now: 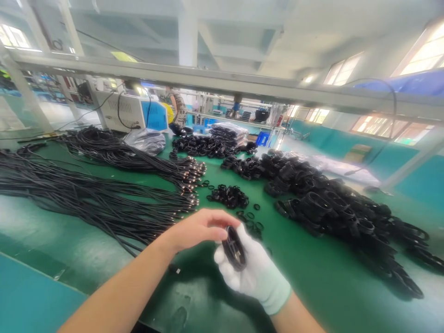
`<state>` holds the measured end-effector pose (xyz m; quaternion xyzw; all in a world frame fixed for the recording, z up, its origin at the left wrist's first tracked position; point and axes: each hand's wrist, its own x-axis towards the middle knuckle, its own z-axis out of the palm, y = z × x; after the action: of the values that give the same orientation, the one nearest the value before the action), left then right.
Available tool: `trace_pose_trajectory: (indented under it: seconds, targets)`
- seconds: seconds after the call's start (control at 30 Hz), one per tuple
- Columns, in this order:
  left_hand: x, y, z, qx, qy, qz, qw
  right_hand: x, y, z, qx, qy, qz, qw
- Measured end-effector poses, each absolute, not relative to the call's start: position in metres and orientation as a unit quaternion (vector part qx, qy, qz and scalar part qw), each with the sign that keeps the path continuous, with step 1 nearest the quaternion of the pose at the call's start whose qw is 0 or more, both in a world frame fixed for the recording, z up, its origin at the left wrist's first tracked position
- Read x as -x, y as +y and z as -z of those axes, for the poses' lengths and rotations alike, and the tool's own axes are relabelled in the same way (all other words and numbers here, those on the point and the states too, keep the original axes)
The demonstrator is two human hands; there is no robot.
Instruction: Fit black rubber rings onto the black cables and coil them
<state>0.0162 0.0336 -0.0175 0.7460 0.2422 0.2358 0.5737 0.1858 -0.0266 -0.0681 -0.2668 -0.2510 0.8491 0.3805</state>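
Note:
A small black cable point(238, 260), wound into an oval coil with its metal plug showing inside the loop, lies in the palm of my right hand point(258, 270). That hand wears a white glove, and its fingers curl round the coil. My bare left hand point(204, 224) reaches over from the left, its thumb and fingers closed at the coil's upper end. Just beyond the hands lie a small heap of black rings point(229, 196) and a few scattered ones. To the left, long black cables point(104, 199) lie stretched out, their metal ends pointing toward the rings.
A large pile of coiled black cables point(322, 199) spreads over the right of the green table point(312, 282). More coils point(208, 145) and a clear plastic bag point(145, 141) lie at the back. A white and blue machine point(132, 111) stands behind, under a metal rail point(222, 78).

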Motion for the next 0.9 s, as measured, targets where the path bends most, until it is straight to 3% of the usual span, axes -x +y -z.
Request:
trace_pose_trajectory:
  seconds: [0.17,0.57,0.77,0.9]
  targets:
    - [-0.021,0.03,0.017,-0.791,0.355,-0.253,0.428,-0.192,-0.026,0.061,0.32,-0.455,-0.714,0.425]
    - [-0.032,-0.009,0.058,-0.802,0.436,-0.385,0.139,-0.19,-0.031,0.063,0.27,-0.44,-0.766,0.383]
    - [-0.036,-0.007,0.065,-0.779,0.467,-0.404,0.107,-0.184,-0.031,0.066,0.249,-0.416,-0.778,0.4]
    - [-0.033,-0.008,0.056,-0.776,0.439,-0.406,0.198,-0.187,-0.029,0.067,0.241,-0.406,-0.778,0.414]
